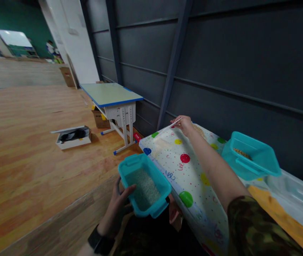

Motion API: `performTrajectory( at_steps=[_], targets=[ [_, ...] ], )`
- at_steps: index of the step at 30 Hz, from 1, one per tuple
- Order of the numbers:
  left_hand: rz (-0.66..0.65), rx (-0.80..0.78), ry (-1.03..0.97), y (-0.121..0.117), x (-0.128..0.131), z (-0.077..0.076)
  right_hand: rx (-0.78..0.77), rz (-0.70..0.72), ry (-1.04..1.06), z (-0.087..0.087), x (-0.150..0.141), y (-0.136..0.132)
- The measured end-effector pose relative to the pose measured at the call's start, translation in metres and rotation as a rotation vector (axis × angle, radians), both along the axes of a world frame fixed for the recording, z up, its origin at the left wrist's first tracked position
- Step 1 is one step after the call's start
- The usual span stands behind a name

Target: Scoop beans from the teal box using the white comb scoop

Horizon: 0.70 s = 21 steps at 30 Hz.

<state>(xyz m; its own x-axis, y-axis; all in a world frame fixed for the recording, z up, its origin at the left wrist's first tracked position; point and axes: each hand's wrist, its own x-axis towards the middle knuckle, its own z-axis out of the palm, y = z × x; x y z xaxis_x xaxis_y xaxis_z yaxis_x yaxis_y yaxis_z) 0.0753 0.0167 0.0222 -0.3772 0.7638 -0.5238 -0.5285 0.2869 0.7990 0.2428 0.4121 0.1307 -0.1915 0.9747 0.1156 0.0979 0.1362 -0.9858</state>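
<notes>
My left hand [118, 204] grips the near-left rim of a teal plastic bin [164, 181], thumb over the edge. Pale grains that look like rice [144, 185] cover its bottom. The bin is held beside the table edge, tilted slightly. My right hand [182, 124] reaches over the far end of the table and is closed on a thin white strip [169, 127]. A pale, thinly spread patch [162, 145] lies on the cloth just below that strip; its grains are too blurred to name.
A balloon-print tablecloth [194, 177] covers the table. To the right stand a second teal bin [258, 156] with tan pieces inside, a clear tray [295, 188] and orange cloth [282, 217]. Beyond are a school desk [111, 93], an open white box [74, 141] and a dark wall [234, 64].
</notes>
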Motion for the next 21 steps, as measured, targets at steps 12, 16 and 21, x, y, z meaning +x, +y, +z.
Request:
performTrajectory(
  at_steps=[12, 16, 21],
  targets=[
    [0.063, -0.047, -0.001, -0.001, -0.001, -0.011, -0.030, 0.031, -0.055, -0.016, -0.035, 0.007],
    [0.055, -0.036, -0.005, -0.001, 0.001, -0.011, -0.048, 0.011, -0.018, -0.023, -0.032, 0.002],
    [0.056, -0.034, -0.021, 0.000, 0.000, -0.009, -0.061, 0.068, -0.031, -0.022, -0.022, -0.007]
  ],
)
